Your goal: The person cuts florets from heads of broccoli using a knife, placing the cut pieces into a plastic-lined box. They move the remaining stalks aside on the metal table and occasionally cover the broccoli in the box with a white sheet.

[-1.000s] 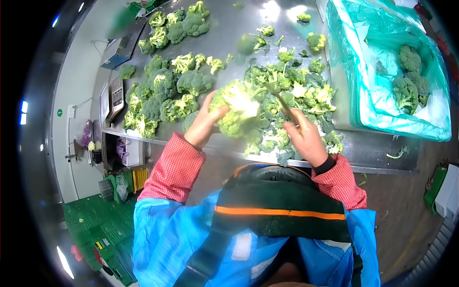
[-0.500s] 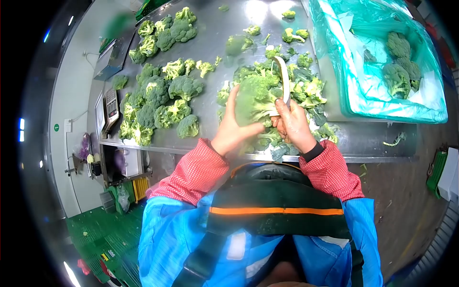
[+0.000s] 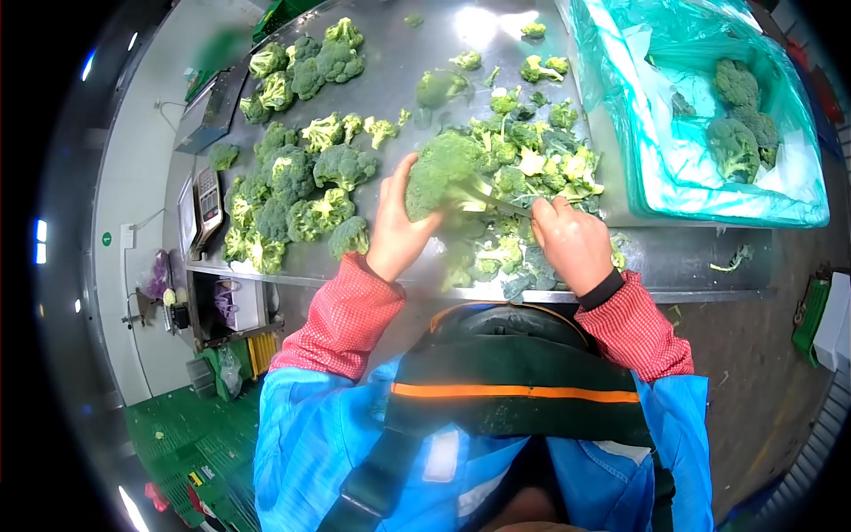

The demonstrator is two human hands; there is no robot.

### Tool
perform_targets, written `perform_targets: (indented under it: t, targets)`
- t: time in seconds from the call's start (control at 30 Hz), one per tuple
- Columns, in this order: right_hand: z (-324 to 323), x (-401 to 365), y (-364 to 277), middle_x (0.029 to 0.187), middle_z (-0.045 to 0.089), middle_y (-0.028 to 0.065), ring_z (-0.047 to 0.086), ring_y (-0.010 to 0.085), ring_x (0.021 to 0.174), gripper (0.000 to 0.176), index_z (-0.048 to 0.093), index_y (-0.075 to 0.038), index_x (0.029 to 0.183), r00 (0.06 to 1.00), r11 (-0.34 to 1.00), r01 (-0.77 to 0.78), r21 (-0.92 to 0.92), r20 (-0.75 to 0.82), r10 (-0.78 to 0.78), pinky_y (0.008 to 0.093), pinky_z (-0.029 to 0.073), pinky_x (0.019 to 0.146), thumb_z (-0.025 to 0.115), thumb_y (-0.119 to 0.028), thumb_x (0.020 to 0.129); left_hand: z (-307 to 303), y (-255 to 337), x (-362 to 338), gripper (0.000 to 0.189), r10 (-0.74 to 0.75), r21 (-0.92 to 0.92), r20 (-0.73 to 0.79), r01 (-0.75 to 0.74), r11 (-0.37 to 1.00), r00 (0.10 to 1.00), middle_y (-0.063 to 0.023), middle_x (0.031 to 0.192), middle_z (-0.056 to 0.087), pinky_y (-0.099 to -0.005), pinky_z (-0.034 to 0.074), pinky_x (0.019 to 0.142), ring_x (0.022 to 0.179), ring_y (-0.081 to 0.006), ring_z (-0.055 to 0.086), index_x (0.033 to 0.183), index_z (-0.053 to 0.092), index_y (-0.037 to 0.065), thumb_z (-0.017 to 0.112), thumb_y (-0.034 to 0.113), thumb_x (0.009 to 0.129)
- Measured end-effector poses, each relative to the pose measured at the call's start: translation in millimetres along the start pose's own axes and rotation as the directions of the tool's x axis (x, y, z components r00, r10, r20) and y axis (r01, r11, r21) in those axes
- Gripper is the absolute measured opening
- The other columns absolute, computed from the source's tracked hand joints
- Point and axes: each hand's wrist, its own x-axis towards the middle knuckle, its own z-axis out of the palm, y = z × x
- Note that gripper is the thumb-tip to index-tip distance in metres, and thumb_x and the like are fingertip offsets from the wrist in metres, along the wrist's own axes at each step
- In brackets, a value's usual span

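A broccoli head [image 3: 445, 170] is gripped in my left hand [image 3: 397, 222], its crown toward the upper left and its pale stalk pointing right. My right hand [image 3: 574, 244] is closed round the handle of a knife [image 3: 507, 206], whose blade lies against the stalk. Just beyond and beneath the hands spreads a pile of cut florets and trimmings [image 3: 554, 168]. To the left on the steel table, whole broccoli heads [image 3: 288, 177] lie grouped together.
At the right stands a crate lined with green plastic [image 3: 656, 199], several broccoli heads inside. A scale with a keypad [image 3: 208, 197] sits at the table's left edge. More broccoli [image 3: 310, 66] lies at the far left, and the steel table's front edge [image 3: 674, 295] runs before me.
My left hand has moved left and closed on the broccoli head, lifting it off the pile side. The knife has swung from upright to pointing left, its blade now at the stalk.
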Motion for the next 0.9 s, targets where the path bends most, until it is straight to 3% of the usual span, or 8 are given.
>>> perform_targets:
  t: [0.13,0.2,0.27,0.37,0.5,0.63,0.77,0.9]
  targets:
    - [29,-17,28,0.074,0.065,0.0135,0.067,0.0301,0.062,0.011,0.056,-0.009,0.087,0.962,0.966,-0.256,-0.015,0.096,0.257,0.0428,0.051,0.05,0.059,-0.018,0.092,-23,-15,-4,0.081,0.009,-0.07,-0.075,-0.014,0.997,0.997,-0.0128,0.138,0.047,-0.0347,0.046,0.104,0.121,-0.0246,0.055,0.152,0.03,0.008,0.065,-0.007,0.081]
    - [15,-21,29,0.082,0.066,0.0213,0.064,0.0422,0.075,0.017,0.058,-0.005,0.095,0.921,0.895,-0.377,0.236,0.197,0.336,0.0509,0.049,0.062,0.054,-0.021,0.098,-42,-24,-5,0.081,0.094,0.009,-0.099,-0.093,0.996,0.991,-0.0114,0.139,0.049,-0.0355,0.048,0.103,0.121,-0.023,0.056,0.155,0.025,0.009,0.064,-0.008,0.085]
    - [12,-13,12,0.083,0.068,0.018,0.065,0.0404,0.072,0.017,0.06,-0.008,0.098,0.936,0.866,-0.349,0.358,0.171,0.307,0.0496,0.05,0.061,0.055,-0.023,0.097,-43,-22,-11,0.089,-0.139,-0.459,-0.032,0.109,0.882,0.99,-0.0144,0.141,0.047,-0.0353,0.046,0.104,0.125,-0.0242,0.053,0.156,0.024,0.009,0.073,-0.001,0.082]
    - [6,-4,-5,0.084,0.068,0.0178,0.064,0.0403,0.074,0.016,0.061,-0.008,0.098,0.954,0.846,-0.3,0.44,0.131,0.271,0.0485,0.05,0.062,0.056,-0.023,0.097,-35,-33,-16,0.093,-0.192,-0.742,0.034,0.153,0.653,0.981,-0.0136,0.139,0.05,-0.0381,0.049,0.103,0.123,-0.0236,0.056,0.159,0.009,0.012,0.067,-0.002,0.087]
    - [-2,-3,-9,0.084,0.066,0.0146,0.064,0.0381,0.072,0.011,0.061,-0.008,0.097,0.97,0.843,-0.243,0.479,0.098,0.224,0.0458,0.05,0.06,0.061,-0.019,0.095,-32,-44,-32,0.056,-0.229,-0.859,0.217,0.297,0.416,0.949,-0.012,0.132,0.059,-0.0542,0.046,0.105,0.125,-0.0306,0.056,0.14,0.046,0.006,0.067,0.014,0.089]
    - [-4,-3,-15,0.084,0.066,0.0121,0.064,0.0347,0.07,0.01,0.061,-0.009,0.096,0.994,0.858,-0.098,0.505,0.002,0.113,0.0433,0.05,0.058,0.062,-0.018,0.093,-27,-43,-37,0.057,-0.186,-0.896,0.25,0.3,0.327,0.95,-0.0117,0.132,0.059,-0.0504,0.046,0.105,0.123,-0.0291,0.057,0.139,0.047,0.006,0.069,0.012,0.087]
    - [-12,0,-26,0.08,0.064,0.0087,0.064,0.0289,0.066,0.009,0.06,-0.01,0.092,1.0,0.898,-0.009,0.44,-0.021,0.02,0.0387,0.05,0.055,0.064,-0.017,0.091,-16,-27,-26,0.087,-0.248,-0.757,0.063,0.209,0.62,0.967,-0.0113,0.135,0.053,-0.0409,0.041,0.109,0.126,-0.0257,0.052,0.149,0.036,0.004,0.083,0.004,0.075]
    - [-16,4,-32,0.073,0.06,0.0069,0.064,0.0248,0.06,0.012,0.056,-0.011,0.088,0.999,0.963,0.051,0.263,-0.001,-0.053,0.0371,0.05,0.051,0.066,-0.017,0.088,-16,-20,-17,0.089,0.061,-0.057,-0.133,-0.069,0.996,0.989,-0.0123,0.137,0.052,-0.0353,0.044,0.106,0.123,-0.026,0.055,0.149,0.035,0.004,0.079,-0.003,0.072]
